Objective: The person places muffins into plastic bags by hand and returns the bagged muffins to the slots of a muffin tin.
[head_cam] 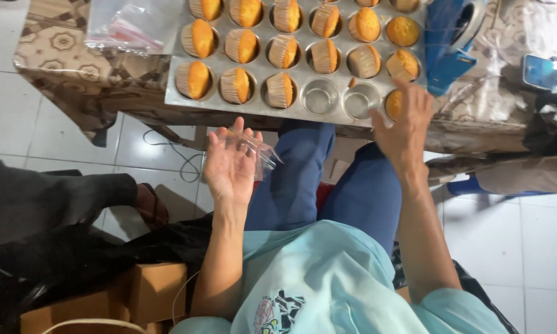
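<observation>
— Two hands over the lap: what has each got?

— From the head view, the left hand point(230, 166) lies palm up with a clear plastic bag point(258, 150) draped across its loosely curled fingers, near the tray's edge. The right hand point(403, 127) spreads open, holding nothing, its fingertips at a cupcake point(394, 104) in the near right cup of the muffin tray point(178, 93).

— How would that cake handle?

— Light and soft, I'd judge, easily crushed; best pinched at the pleated paper sides. The bag looks thin, slick and floppy.

— And the rest?

— Dull grey metal tray, round cups, two near ones empty; golden domed cakes fill the others. A patterned tablecloth point(55, 46) lies beneath, and cardboard boxes point(154, 287) sit near left.
</observation>
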